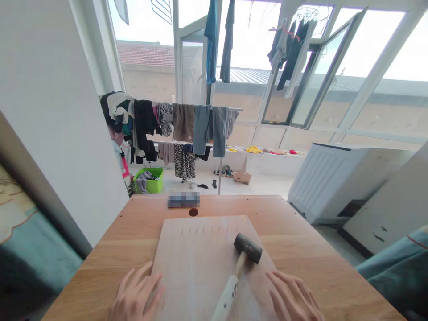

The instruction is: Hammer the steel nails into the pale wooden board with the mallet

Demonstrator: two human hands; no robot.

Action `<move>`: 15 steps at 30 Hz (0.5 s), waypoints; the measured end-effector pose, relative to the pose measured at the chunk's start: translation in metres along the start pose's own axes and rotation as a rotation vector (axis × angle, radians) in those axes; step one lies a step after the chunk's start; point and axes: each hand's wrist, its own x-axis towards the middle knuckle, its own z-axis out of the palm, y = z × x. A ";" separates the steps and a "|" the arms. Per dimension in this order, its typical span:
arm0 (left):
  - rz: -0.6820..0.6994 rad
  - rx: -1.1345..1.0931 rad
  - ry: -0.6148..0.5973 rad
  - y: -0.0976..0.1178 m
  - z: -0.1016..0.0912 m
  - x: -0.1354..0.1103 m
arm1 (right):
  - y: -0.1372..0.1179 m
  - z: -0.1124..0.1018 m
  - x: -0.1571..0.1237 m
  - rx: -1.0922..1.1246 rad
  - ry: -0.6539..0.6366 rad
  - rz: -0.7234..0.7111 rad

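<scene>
A pale wooden board [187, 267] lies flat on the wooden table, with a row of several thin nails [203, 229] standing up near its far edge. On the board's right side rests a mallet [247, 248] with a black head; its whitish handle points toward me. My left hand [137, 296] is by the board's left edge, fingers spread and slightly blurred, holding nothing. At the right edge, my right hand [290, 296] has its fingers stretched out over the board, close to the mallet but apart from it.
The wooden table [110, 249] has a dark round hole [193, 212] near its far side, beside a blurred-out rectangular object [183, 200]. Beyond stand a laundry rack [207, 107] and a green basket [155, 183]. A white cabinet-like unit [321, 183] is at the right.
</scene>
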 end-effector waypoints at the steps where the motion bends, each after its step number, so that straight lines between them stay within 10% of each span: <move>1: -0.050 -0.035 -0.018 0.000 -0.002 0.005 | -0.008 -0.005 0.019 0.035 0.031 -0.025; 7: -0.319 -0.364 -0.193 0.006 0.010 0.072 | -0.039 -0.023 0.101 0.243 -0.125 -0.250; 15: -0.352 -0.585 -0.263 -0.010 0.050 0.123 | -0.017 -0.049 0.099 0.400 -0.328 -0.210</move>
